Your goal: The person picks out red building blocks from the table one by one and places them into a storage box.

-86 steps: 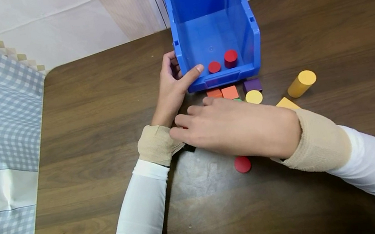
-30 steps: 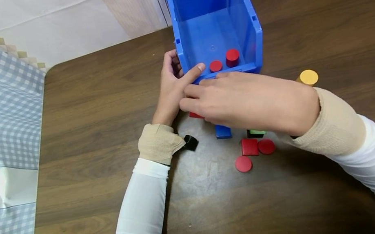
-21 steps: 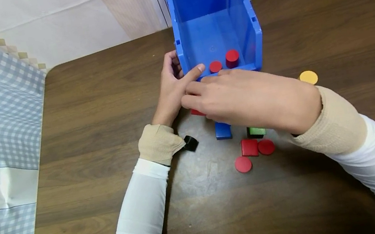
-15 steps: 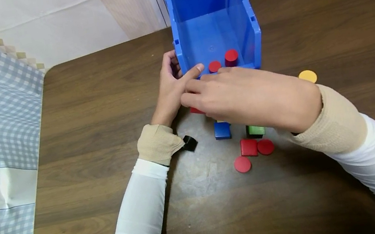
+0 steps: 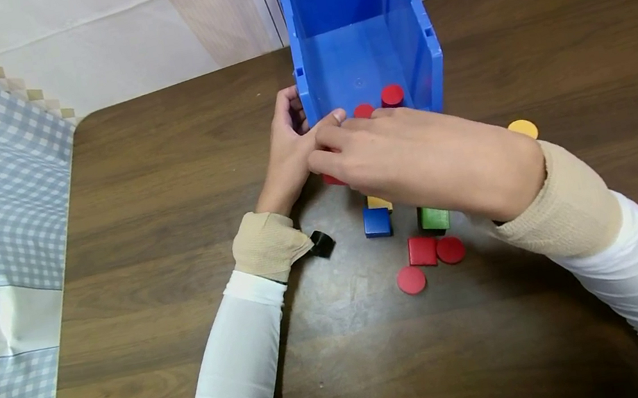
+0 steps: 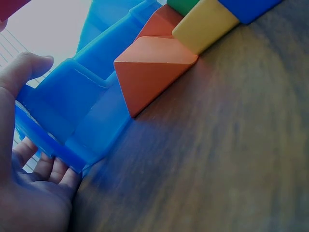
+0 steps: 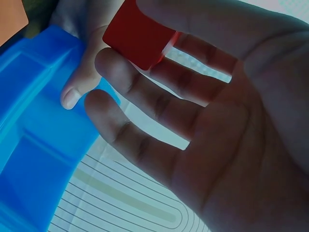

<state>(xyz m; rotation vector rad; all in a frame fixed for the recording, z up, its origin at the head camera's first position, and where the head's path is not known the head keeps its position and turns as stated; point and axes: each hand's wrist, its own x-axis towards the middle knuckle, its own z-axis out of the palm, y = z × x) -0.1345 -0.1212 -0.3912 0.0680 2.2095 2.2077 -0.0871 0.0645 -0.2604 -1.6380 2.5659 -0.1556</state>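
Note:
My left hand [image 5: 288, 155] grips the near left corner of a blue plastic bin [image 5: 434, 60]. Its thumb lies over the rim, and its fingers [image 6: 46, 166] are against the outside wall. Two red round blocks [image 5: 392, 96] are inside the bin, near its front. My right hand [image 5: 426, 160] is over the bin's front edge, next to the left thumb. Between its thumb and fingers it pinches a red block [image 7: 137, 36], partly covered by the thumb in the right wrist view. The right hand hides part of the bin front and the blocks behind it.
On the wooden table [image 5: 164, 182] lie a blue block [image 5: 376, 222], a yellow block [image 5: 379, 203], a green block [image 5: 434, 219], a red square block [image 5: 423, 251] and two red discs [image 5: 411, 280]. A yellow cylinder [image 5: 523, 129] stands right. Orange blocks [image 6: 154, 72] sit before the bin.
My right hand has moved from beside the left wrist up and right to the bin's front, carrying the red block, rising slightly in the last second. The left hand stays on the bin.

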